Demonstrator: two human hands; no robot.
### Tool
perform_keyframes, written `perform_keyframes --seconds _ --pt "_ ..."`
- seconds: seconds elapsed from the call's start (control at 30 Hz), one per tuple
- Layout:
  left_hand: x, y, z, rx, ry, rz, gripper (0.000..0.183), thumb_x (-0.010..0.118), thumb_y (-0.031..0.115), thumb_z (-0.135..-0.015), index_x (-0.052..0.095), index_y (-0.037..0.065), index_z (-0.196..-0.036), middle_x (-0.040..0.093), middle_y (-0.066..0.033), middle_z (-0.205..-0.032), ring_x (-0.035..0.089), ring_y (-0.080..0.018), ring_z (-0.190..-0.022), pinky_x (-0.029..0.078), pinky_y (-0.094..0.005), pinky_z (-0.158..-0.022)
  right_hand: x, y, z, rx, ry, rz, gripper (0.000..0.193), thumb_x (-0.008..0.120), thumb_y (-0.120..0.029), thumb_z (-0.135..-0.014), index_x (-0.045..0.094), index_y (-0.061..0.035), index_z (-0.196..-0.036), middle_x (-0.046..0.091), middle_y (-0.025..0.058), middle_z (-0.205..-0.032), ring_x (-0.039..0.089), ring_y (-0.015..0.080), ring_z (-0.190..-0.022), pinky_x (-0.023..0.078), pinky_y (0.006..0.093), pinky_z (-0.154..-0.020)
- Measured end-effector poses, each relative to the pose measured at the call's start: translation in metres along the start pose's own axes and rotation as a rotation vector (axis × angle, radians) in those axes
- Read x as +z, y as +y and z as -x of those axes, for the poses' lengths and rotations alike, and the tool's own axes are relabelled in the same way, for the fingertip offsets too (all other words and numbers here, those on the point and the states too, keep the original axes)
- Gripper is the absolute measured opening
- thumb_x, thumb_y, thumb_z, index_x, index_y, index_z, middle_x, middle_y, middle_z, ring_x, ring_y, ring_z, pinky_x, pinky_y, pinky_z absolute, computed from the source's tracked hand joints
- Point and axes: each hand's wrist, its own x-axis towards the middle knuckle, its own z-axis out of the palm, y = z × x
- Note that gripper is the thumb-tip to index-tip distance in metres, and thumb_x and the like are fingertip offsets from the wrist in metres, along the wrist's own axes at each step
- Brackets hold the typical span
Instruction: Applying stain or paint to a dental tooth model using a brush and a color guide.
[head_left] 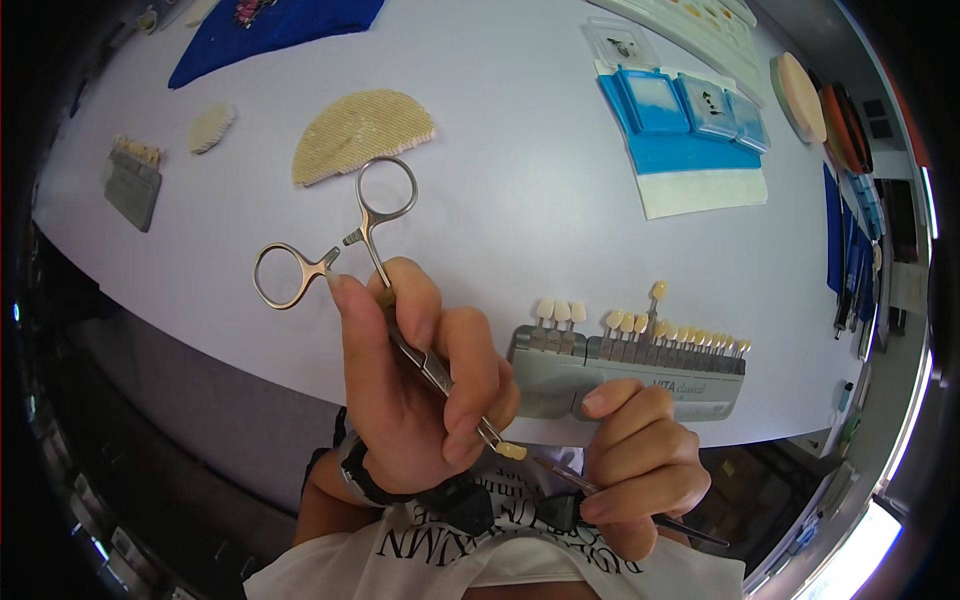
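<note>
My left hand (420, 370) is wrapped round a steel hemostat (425, 365), its two ring handles pointing away to the upper left. Small yellowish tooth crowns (512, 451) are gripped in the hemostat's tips. Closed on a thin dark-handled brush (575, 481), my right hand (645, 470) is just right of them. The brush tip points at the crowns, a small gap apart as far as I can tell. Behind my right hand lies a grey dental shade guide (540, 385) with a row of tooth-shaped tabs; one tab (657, 292) stands up higher than the others.
A half-round honeycomb firing tray (365, 130) lies beyond the hemostat, with a small pale piece (212, 128) and a second grey shade guide (135, 190) to its left. Blue boxes (655, 100) sit on a blue cloth (690, 155) at the far right. Another blue cloth (270, 45) lies far left.
</note>
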Motion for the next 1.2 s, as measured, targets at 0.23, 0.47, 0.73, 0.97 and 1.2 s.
perform_keyframes --seconds 0.23,0.47,0.73,0.97,1.2 --pt "0.0011 -0.0018 0.0006 0.032 0.015 -0.001 0.043 0.009 0.048 -0.093 0.034 0.014 -0.082 0.041 -0.0050 -0.044 0.024 -0.0075 -0.026 0.023 -0.0216 -0.029 -0.0011 -0.0019 -0.0014 0.028 -0.032 0.009 0.004 0.057 -0.007 -0.069 0.059 -0.0050 -0.067 0.048 0.0038 -0.060 0.041 0.0160 -0.058 0.043 0.0384 -0.074" --pt "0.0009 -0.0019 0.0008 0.045 0.019 -0.009 0.044 0.009 0.048 -0.093 0.034 0.014 -0.081 0.041 -0.0051 -0.044 0.024 -0.0076 -0.026 0.024 -0.0216 -0.030 -0.0008 0.0017 0.0008 -0.021 -0.042 0.005 0.005 0.057 -0.008 -0.071 0.059 -0.0050 -0.067 0.049 0.0038 -0.060 0.042 0.0159 -0.058 0.043 0.0373 -0.073" --pt "0.0011 -0.0015 0.0005 0.023 0.008 -0.007 0.044 0.008 0.049 -0.093 0.034 0.014 -0.082 0.041 -0.0053 -0.044 0.024 -0.0077 -0.027 0.024 -0.0215 -0.030 0.0003 0.0025 0.0019 -0.033 -0.012 -0.018 0.005 0.058 -0.007 -0.069 0.058 -0.0048 -0.065 0.049 0.0040 -0.059 0.042 0.0162 -0.057 0.043 0.0373 -0.072" --pt "0.0016 -0.0024 0.0007 0.029 0.008 0.006 0.045 0.008 0.049 -0.093 0.034 0.015 -0.081 0.041 -0.0053 -0.044 0.024 -0.0078 -0.026 0.024 -0.0217 -0.030 0.0020 0.0029 0.0028 -0.038 0.030 -0.022 0.005 0.057 -0.007 -0.069 0.058 -0.0048 -0.065 0.048 0.0043 -0.058 0.041 0.0162 -0.057 0.043 0.0372 -0.072" --pt "0.0010 -0.0012 0.0006 0.017 -0.007 -0.015 0.045 0.007 0.049 -0.093 0.033 0.014 -0.081 0.042 -0.0054 -0.044 0.024 -0.0080 -0.027 0.025 -0.0218 -0.030 0.0019 0.0029 0.0032 -0.044 0.022 -0.016 0.008 0.057 -0.008 -0.071 0.058 -0.0045 -0.064 0.049 0.0041 -0.058 0.041 0.0161 -0.056 0.043 0.0371 -0.072"
